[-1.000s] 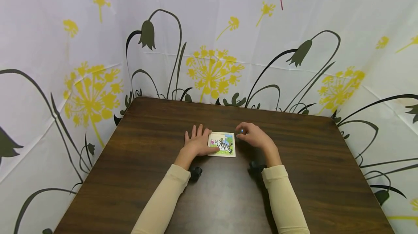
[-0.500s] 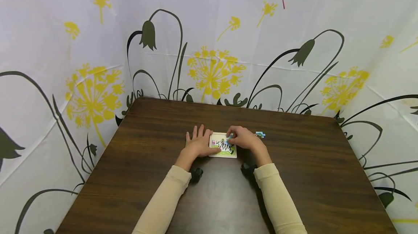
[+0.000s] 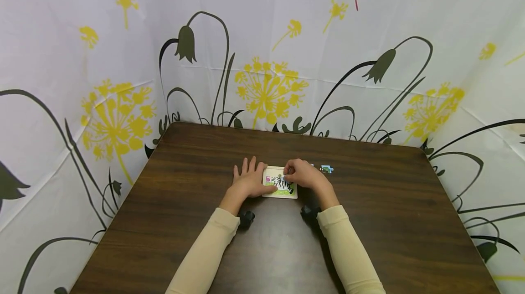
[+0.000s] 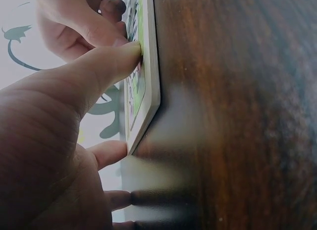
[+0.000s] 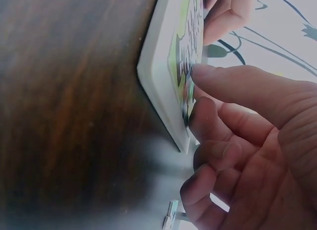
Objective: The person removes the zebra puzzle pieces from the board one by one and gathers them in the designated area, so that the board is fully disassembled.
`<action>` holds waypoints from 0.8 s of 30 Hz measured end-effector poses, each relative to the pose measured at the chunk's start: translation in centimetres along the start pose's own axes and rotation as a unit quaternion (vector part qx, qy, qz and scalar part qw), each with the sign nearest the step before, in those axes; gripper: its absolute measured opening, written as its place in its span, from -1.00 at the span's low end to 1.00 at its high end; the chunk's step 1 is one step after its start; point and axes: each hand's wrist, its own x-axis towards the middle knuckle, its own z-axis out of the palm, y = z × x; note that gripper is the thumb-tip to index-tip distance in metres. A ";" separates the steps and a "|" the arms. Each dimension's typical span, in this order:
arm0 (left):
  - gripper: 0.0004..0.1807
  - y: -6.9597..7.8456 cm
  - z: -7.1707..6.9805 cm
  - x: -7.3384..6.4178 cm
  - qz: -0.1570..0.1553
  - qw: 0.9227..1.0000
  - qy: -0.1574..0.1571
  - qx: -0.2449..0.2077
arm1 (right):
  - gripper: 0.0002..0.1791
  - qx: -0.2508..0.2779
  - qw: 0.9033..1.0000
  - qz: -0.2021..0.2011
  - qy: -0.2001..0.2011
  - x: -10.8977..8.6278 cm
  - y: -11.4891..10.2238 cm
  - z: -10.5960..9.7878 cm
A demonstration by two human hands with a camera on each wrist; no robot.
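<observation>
A small wooden jigsaw puzzle point(image 3: 280, 197) with a zebra picture and a pale raised frame lies flat on the table. My left hand point(image 3: 247, 183) is spread beside its left edge, the thumb resting on the picture and a fingertip at the frame's corner in the left wrist view. Over the upper right of the puzzle, my right hand point(image 3: 304, 174) pinches a small light-blue puzzle piece point(image 3: 282, 178) low against the picture. That piece is mostly covered by the fingers. In the right wrist view, the right thumb point(image 5: 218, 80) meets the picture's surface while the other fingers curl.
A loose blue and green puzzle piece point(image 3: 326, 169) lies on the table right of the right hand. Another blue piece point(image 3: 311, 165) peeks out behind that hand. Dark brown wooden table point(image 3: 197, 166) surrounds everything, with a flower-printed curtain point(image 3: 262, 25) behind.
My right hand has moved left from beside the puzzle onto its upper right, bringing the blue piece, and the loose pieces behind it have come into view. The left hand stays put.
</observation>
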 end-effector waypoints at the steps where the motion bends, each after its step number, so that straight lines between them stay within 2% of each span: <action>1: 0.06 0.0 0.1 0.0 0.000 1.000 0.000 0.000 | -0.89 0.004 1.000 0.000 -0.002 0.0 0.0 0.0; 12: 0.09 0.0 -0.1 0.1 0.005 1.000 0.005 -0.001 | -0.88 0.027 0.999 -0.012 -0.016 0.1 0.2 -0.3; 18: 0.07 0.0 -0.1 -0.2 0.008 1.000 0.005 -0.016 | -0.93 0.011 1.000 -0.023 -0.004 0.1 0.4 -0.2; 24: 0.08 0.0 0.1 -0.2 0.009 1.000 0.006 -0.009 | -0.94 0.007 1.000 -0.027 0.010 0.1 0.6 -0.1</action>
